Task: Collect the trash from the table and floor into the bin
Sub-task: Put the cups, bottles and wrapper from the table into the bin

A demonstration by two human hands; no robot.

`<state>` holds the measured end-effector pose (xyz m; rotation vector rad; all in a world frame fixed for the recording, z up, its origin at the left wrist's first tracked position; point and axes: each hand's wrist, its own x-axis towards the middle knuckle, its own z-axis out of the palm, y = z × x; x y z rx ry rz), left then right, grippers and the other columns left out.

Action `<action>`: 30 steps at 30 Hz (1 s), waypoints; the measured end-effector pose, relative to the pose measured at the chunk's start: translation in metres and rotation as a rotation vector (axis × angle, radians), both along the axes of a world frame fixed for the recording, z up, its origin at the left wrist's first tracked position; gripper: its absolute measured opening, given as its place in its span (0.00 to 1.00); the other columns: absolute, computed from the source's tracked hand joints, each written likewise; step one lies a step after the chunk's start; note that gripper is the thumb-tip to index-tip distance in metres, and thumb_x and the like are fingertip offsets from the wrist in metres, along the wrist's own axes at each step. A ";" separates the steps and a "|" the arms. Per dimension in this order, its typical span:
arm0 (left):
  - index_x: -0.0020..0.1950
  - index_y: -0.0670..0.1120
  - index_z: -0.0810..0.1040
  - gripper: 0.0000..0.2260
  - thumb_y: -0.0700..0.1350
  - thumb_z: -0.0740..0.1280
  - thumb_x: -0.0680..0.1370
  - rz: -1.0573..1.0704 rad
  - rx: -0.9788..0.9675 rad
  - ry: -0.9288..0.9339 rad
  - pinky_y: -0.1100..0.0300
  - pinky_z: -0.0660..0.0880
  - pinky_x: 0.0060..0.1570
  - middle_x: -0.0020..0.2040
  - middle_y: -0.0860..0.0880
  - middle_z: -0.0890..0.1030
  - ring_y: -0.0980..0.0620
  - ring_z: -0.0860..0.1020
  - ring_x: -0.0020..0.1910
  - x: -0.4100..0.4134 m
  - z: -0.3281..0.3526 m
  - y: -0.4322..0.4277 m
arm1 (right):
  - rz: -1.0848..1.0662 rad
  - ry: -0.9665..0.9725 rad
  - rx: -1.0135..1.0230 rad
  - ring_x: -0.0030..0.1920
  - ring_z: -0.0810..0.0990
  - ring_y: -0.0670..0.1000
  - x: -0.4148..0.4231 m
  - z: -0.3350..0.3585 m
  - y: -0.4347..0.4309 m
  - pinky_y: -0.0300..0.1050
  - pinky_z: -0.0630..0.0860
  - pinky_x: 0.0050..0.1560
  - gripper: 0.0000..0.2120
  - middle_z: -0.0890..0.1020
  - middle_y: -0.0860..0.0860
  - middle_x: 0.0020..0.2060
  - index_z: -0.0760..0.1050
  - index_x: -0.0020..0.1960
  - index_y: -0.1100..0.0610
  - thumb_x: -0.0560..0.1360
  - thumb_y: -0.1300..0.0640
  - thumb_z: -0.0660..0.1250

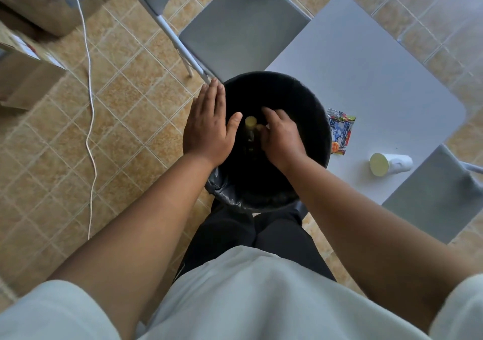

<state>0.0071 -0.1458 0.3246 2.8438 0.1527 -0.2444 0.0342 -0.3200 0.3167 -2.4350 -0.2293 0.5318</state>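
Note:
A black bin (308,99) with a dark liner stands in front of me, against the corner of the white table (366,65). Inside it a dark bottle with a yellow cap (250,123) stands upright between my hands. My left hand (209,125) lies flat over the bin's left rim with straight fingers. My right hand (281,135) hovers over the opening with loosely curled fingers and its thumb beside the cap; no grip shows. On the table lie a colourful wrapper (342,130), partly hidden by the rim, and a white container with a yellow lid (390,164) on its side.
A grey folding chair (243,26) stands behind the bin and another chair seat (431,198) at the table's near right. A white cable (90,91) runs across the tiled floor on the left, near cardboard boxes (26,78).

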 end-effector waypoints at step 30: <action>0.80 0.40 0.51 0.32 0.59 0.51 0.82 -0.017 -0.113 -0.027 0.50 0.50 0.78 0.81 0.43 0.49 0.45 0.47 0.80 0.052 0.003 -0.025 | -0.163 -0.378 -0.082 0.59 0.78 0.63 0.058 0.000 -0.113 0.54 0.76 0.60 0.30 0.76 0.59 0.63 0.66 0.75 0.56 0.75 0.71 0.59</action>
